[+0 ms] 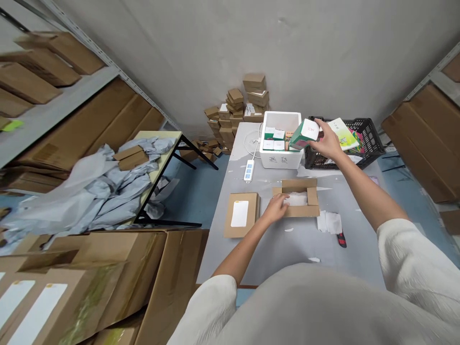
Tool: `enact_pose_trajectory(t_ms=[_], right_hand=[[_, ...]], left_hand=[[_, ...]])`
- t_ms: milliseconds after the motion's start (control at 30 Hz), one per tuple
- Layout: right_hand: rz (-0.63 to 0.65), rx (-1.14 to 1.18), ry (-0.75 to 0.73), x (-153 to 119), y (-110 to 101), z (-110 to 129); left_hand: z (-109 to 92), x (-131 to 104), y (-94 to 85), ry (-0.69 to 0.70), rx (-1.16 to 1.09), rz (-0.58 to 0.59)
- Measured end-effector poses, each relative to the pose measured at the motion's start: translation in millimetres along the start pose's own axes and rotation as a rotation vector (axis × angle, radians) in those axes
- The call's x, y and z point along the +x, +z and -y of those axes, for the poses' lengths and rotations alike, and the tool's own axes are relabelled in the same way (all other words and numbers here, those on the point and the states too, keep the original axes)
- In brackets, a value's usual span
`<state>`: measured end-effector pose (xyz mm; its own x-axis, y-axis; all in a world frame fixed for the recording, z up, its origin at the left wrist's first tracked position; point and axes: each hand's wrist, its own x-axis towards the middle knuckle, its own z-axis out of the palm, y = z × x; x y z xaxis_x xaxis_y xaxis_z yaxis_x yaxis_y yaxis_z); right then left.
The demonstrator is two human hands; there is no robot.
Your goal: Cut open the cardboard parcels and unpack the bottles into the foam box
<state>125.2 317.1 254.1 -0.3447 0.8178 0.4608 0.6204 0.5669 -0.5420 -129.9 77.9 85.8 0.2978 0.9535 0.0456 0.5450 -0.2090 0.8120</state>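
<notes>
Beside the upper right edge of a white foam box (pixel 290 163), your right hand (pixel 327 141) holds a white-and-green box (pixel 304 135) between thumb and fingers, tilted and raised above the work table (pixel 258 261). Your left hand (pixel 276 208) rests at the left end of an open carton (pixel 300 211), its fingers bent over the edge; whether they grip the cardboard or the white wrapping (pixel 297 199) inside, you cannot tell from this view. The open carton lies in front of the foam box, with its rear flap standing up. Inside the foam box, note several similar boxes (pixel 279 134) set side by side; handwritten characters mark its front wall. Right of it, a black crate (pixel 374 136) holds a booklet (pixel 344 134) with a green-and-white cover. Left of your left hand lies a closed carton (pixel 254 218) bearing a white label (pixel 239 213). Behind that carton, locate the power strip (pixel 248 171). To the right of the open carton, white sheets (pixel 328 222) partly cover a red-and-black tool (pixel 341 240). Farther out, small cartons (pixel 226 134) are stacked against the wall, grey bags (pixel 104 191) cover a side table (pixel 151 179) on your left, and large cartons (pixel 118 273) stand at lower left.
</notes>
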Motion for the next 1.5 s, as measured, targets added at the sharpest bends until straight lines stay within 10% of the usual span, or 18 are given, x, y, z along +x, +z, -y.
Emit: enact_pose_trajectory(t_ms=[333,767,1133,1500], right_hand=[[0.048,-0.089,0.020,82.7,82.9,-77.4],[0.352,-0.038,0.152,80.2,162.7,-143.0],[0.547,-0.259,0.197,78.0,168.3,-150.2],[0.612,-0.243,0.159,9.0,121.6,-99.8]], left_hand=[[25.6,11.2,8.3,-0.028,0.116,0.109],[40.7,7.6,15.3,-0.049,0.158,0.169],[44.7,10.0,17.6,-0.037,0.183,0.179],[30.1,4.7,18.1,-0.015,0.235,0.180]])
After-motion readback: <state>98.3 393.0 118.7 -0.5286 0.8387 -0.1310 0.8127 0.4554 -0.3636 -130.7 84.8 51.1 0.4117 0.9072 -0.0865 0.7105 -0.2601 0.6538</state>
